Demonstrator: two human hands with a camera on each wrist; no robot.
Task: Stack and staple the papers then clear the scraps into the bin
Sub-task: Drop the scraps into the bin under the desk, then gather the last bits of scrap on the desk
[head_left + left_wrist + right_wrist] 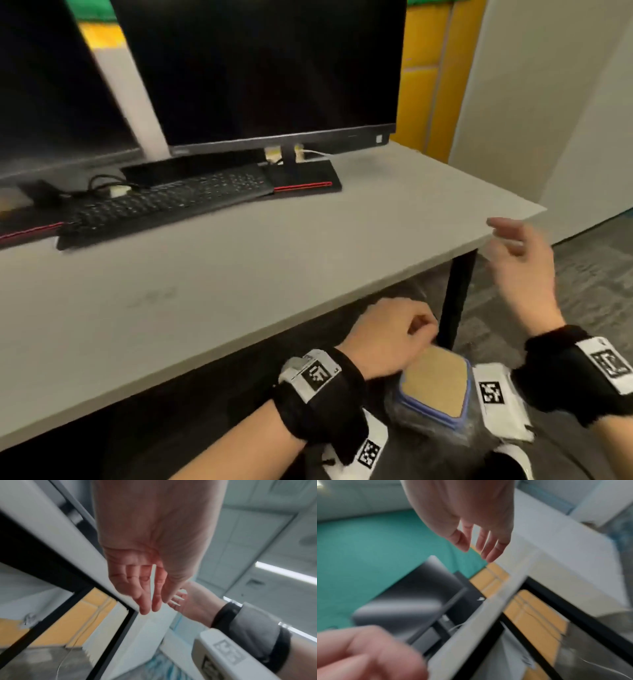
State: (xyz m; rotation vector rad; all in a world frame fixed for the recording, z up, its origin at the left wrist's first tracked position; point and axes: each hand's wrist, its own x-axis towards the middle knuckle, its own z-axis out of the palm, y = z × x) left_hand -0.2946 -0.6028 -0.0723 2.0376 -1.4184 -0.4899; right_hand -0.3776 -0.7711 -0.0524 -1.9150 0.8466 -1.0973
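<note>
My left hand point(419, 329) hangs just below the grey desk's front edge point(308, 308), over a bin point(424, 411) with a blue rim, a clear liner and a tan inside. In the left wrist view its fingers point(145, 605) point down, relaxed, with nothing between them. My right hand point(505, 236) floats off the desk's right corner, with its fingers point(489, 555) loose and spread and nothing in them. No papers, stapler or scraps show in any view. All views are motion-blurred.
Two dark monitors point(267, 68) and a black keyboard point(164, 202) stand at the back of the desk point(239, 274). A black desk leg point(455, 291) rises just behind the bin. Grey carpet point(589, 274) and a white wall panel lie to the right.
</note>
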